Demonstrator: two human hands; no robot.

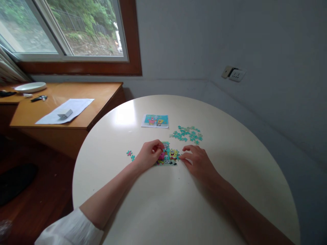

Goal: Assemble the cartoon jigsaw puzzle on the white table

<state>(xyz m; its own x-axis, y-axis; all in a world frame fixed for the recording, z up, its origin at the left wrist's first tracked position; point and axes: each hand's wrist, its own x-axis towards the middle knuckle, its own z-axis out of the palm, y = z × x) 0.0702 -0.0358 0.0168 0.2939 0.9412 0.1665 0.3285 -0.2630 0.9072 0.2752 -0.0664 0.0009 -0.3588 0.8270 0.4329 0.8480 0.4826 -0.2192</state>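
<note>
A partly assembled jigsaw puzzle point(166, 157) with cartoon characters lies flat on the round white table point(163, 204). My left hand point(150, 153) is at its left side, fingers curled together over the puzzle's edge and covering part of the pink figure. Whatever may be between those fingertips is hidden. On the right, my right hand point(198, 160) pinches a small teal puzzle piece point(178, 157) against the puzzle's right edge, beside the yellow character. Whether that piece is locked in I cannot tell.
Loose teal puzzle pieces point(187, 134) form a pile behind my right hand. A picture sheet point(155, 121) lies farther back. A few pieces point(129, 153) sit left of my left hand. A wooden desk point(107, 98) with paper point(76, 105) and a white plate point(31, 87) stands at the left.
</note>
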